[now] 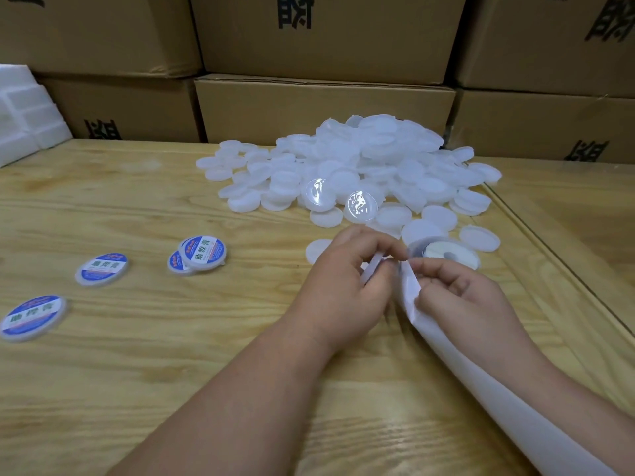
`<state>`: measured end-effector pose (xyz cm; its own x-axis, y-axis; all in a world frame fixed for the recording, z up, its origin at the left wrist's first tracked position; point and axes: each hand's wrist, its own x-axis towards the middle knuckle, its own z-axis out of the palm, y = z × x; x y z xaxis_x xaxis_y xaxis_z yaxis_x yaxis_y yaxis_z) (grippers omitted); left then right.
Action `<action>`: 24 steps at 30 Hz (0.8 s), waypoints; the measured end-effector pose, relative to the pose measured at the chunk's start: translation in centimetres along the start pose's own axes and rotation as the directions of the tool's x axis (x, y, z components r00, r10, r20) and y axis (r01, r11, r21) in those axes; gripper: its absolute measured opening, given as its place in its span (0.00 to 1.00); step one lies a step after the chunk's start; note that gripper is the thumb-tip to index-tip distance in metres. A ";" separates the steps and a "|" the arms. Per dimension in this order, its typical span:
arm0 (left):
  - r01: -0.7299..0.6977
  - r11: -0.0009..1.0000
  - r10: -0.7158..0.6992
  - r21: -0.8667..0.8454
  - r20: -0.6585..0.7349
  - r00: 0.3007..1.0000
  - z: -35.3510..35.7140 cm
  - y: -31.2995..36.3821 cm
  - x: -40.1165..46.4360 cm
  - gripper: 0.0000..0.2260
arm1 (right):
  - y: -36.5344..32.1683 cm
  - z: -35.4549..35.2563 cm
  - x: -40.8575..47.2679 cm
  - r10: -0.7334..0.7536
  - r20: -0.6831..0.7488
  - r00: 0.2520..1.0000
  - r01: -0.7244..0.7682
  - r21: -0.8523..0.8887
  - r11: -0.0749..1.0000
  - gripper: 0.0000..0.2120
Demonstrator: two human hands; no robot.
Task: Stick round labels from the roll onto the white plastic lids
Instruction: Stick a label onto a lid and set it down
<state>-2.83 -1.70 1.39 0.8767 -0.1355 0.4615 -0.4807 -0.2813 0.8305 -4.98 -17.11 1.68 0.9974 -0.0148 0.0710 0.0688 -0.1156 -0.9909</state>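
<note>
White plastic lids [347, 166] lie heaped at the far side of my wooden table [137, 338]. My left hand [347, 286] grips one lid [372, 267] on edge, fingers curled round it. My right hand [460, 297] pinches the white backing strip [481, 372], which runs from the label roll [446, 254] just beyond my fingers back under my right forearm. Four labelled lids [202, 252] lie to my left, two overlapping. Cardboard boxes [323, 108] stand behind.

A pale wooden table [137, 372] carried everything. On it lay a heap of white lids [360, 166], four labelled lids [202, 252] and a label roll [446, 254]
</note>
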 end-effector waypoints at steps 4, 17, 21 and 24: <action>0.092 0.995 -0.088 -0.040 0.085 0.992 0.1 0.3 -0.2 0.09 | -0.3 0.0 -0.3 0.022 0.020 1.000 -0.023 0.043 0.999 0.16; 0.168 0.963 -0.156 -0.209 0.074 0.985 -0.3 0.4 0.2 0.14 | -0.5 0.2 -0.5 -0.017 0.083 0.996 0.019 -0.022 1.000 0.10; 0.184 0.961 -0.171 -0.205 0.077 0.982 -0.3 0.3 0.2 0.13 | -0.6 0.0 -0.1 -0.006 0.053 0.999 0.006 0.011 1.000 0.13; 0.193 0.964 -0.184 -0.180 0.068 0.981 -0.2 0.2 0.2 0.13 | -0.6 -0.1 -0.1 0.001 0.066 0.998 -0.003 0.028 1.000 0.15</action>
<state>-2.78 -1.59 1.69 0.9491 -0.1461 0.2789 -0.2975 -0.1262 0.9463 -5.16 -17.12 2.24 0.9968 0.0505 0.0620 0.0663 -0.0880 -0.9939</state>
